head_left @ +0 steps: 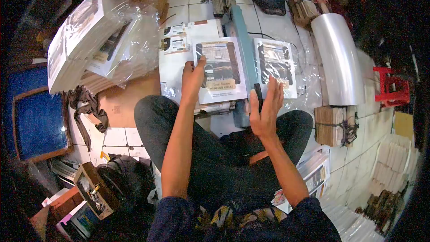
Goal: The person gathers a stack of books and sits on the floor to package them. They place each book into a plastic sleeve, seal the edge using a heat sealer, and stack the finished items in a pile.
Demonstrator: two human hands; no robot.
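Observation:
My left hand (193, 79) holds the left edge of a book (219, 69), with the thumb over its cover and the other fingers partly hidden at the edge. The book lies flat, its cover facing up, against the left side of a long blue-green bar sealer (244, 40). My right hand (267, 112) is open, fingers stretched out, the thumb beside the sealer's black handle (257, 95). Just beyond those fingertips, right of the bar, lies a second book with the same cover (274, 60), under shiny clear plastic.
Stacked books (74, 40) in clear plastic stand at the left. A large roll of clear film (338, 58) lies at the right, near a red plastic stool (392, 86). A tied bundle (328, 125) sits on the tiles. Printed sheets (172, 67) lie under the left book.

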